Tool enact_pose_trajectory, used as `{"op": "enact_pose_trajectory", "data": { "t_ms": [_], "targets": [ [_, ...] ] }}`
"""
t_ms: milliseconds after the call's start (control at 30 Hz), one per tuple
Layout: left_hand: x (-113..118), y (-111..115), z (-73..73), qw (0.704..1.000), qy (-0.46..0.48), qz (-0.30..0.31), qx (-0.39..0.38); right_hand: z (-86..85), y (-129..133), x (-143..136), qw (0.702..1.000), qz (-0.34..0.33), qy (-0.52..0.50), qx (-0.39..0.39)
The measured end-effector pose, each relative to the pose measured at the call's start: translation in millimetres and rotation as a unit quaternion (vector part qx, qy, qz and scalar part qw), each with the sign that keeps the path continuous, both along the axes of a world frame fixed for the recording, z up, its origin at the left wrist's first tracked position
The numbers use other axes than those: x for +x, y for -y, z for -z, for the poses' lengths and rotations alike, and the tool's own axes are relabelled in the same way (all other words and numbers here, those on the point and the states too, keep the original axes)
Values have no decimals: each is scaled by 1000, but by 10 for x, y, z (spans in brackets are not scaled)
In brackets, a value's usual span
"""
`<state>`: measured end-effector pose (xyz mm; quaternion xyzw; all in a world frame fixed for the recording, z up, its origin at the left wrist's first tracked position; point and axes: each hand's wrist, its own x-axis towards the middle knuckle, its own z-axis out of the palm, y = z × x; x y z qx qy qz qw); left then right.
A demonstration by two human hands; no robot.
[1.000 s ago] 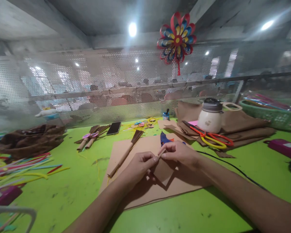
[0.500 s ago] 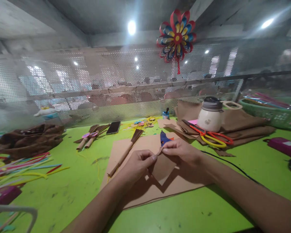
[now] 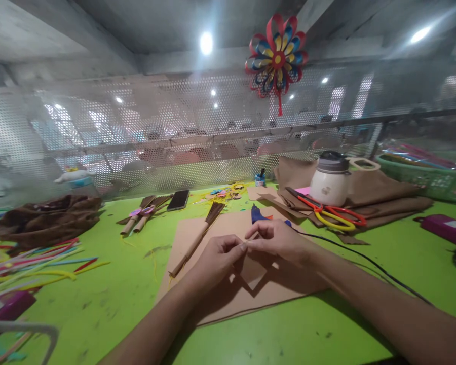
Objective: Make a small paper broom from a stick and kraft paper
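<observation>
My left hand (image 3: 220, 258) is closed in a pinch on the edge of a small piece of brown paper (image 3: 254, 268), which hangs below the fingers. Fingertips of my right hand (image 3: 279, 243) meet the left ones at that edge, thumb low and index finger arched above it. Beneath both hands lies a brown cardboard sheet (image 3: 285, 284). A small paper broom (image 3: 197, 243) with a fringed end rests on the sheet's left part. Just behind my right hand is a blue glue gun (image 3: 257, 214), partly covered, its black cord running right.
On the green table, two finished brooms (image 3: 139, 215) and a phone (image 3: 178, 200) lie left. Red-and-yellow scissors (image 3: 334, 213), a white jar (image 3: 329, 185) and folded brown paper (image 3: 387, 203) are right. Colourful strips (image 3: 34, 263) and a brown cloth bag (image 3: 45, 218) occupy the far left.
My right fingers have shifted slightly left along the paper's edge, and the index finger has lifted and arched. The left hand keeps its pinch almost in place.
</observation>
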<state>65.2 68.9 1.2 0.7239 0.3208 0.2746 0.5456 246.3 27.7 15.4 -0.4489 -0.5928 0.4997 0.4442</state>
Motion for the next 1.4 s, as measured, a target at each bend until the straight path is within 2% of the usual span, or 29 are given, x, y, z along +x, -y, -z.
{"op": "enact_pose_trajectory", "data": {
  "t_ms": [300,700,1133,1400],
  "targets": [
    [11,19,-21,1000,-13,6,22,109,-65,38,999,15,-32,25],
    [10,46,-66,999,-27,2,29,102,-79,41,999,23,-22,20],
    [49,109,-79,999,19,-19,-33,94,-27,-32,999,45,-29,-10],
    [56,96,-76,999,20,-21,-39,98,-15,-67,997,67,-43,-1]
  ]
}}
